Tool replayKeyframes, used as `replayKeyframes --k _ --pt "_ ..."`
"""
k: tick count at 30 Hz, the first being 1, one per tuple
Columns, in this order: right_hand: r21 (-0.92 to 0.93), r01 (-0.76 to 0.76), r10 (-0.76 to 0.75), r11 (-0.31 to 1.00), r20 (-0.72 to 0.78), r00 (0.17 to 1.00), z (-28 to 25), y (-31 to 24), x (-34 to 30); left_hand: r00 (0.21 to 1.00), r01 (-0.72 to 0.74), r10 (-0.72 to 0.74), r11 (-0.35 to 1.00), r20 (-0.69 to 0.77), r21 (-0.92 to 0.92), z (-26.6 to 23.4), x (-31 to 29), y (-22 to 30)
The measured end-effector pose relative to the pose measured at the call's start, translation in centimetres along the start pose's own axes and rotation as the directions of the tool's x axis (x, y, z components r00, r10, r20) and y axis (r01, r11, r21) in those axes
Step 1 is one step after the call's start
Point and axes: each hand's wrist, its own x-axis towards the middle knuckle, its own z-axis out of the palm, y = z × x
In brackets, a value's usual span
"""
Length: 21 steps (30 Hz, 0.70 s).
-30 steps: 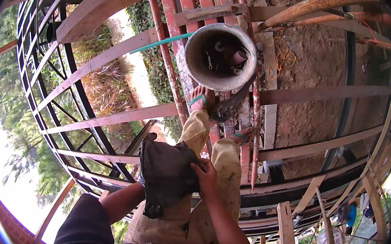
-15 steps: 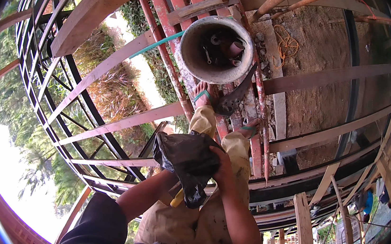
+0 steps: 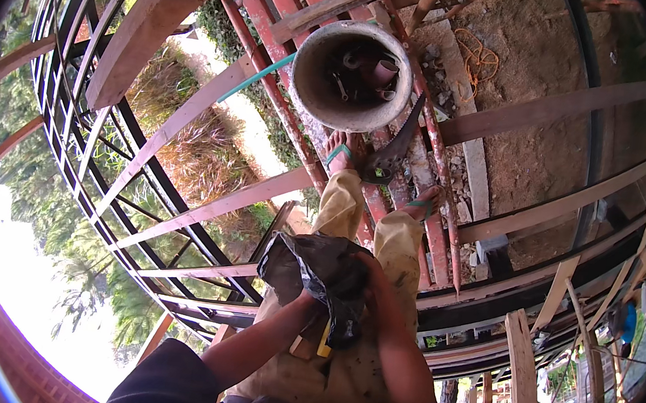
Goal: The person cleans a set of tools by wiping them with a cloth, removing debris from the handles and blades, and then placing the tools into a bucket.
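Note:
A crumpled black plastic bag (image 3: 301, 258) is in front of my lap, between my two hands. My right hand (image 3: 369, 275) grips its right side, fingers bent into the plastic. My left hand (image 3: 306, 304) is at the bag's near side; its fingers are hidden by the folds, so I cannot tell their grip. Just below the bag, a yellow handle (image 3: 324, 342) and a wooden block-like end (image 3: 301, 346) show; what they belong to is covered. Beyond my knees, a round, grey-crusted bucket (image 3: 303, 93) holds a wrench (image 3: 341, 87), a pinkish cup-like piece (image 3: 384, 72) and other small items.
My sandalled feet stand on red metal scaffold slats (image 3: 374, 199). A dark saw-like blade (image 3: 401, 143) lies beside the bucket. Curved wooden beams (image 3: 148, 26) and black metal framing (image 3: 146, 159) surround me. Orange cord (image 3: 475, 60) lies on dirt below, at right.
My left hand has moved up and right, farther into the folds of the bag. The bag is bunched up and has shifted slightly right. The view has tilted a little.

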Motion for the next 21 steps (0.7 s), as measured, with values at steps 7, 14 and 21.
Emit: replayKeyframes --k 7,14,21 --pt "-0.141 0.075 -0.077 0.987 -0.013 0.997 -1.0 -0.3 0.3 0.887 -0.427 0.462 0.829 -0.013 0.36 -1.7 -9.0 1.6" --pt "-0.279 0.101 -0.121 0.955 -0.055 0.991 0.7 -0.6 -0.6 0.308 -0.735 0.912 0.047 0.271 0.676 3.0 -13.8 3.6" --pt "-0.335 0.218 -0.235 0.917 -0.011 0.972 3.9 -2.4 -1.6 0.65 -0.592 0.753 0.415 0.104 0.691 0.3 -9.4 8.2"
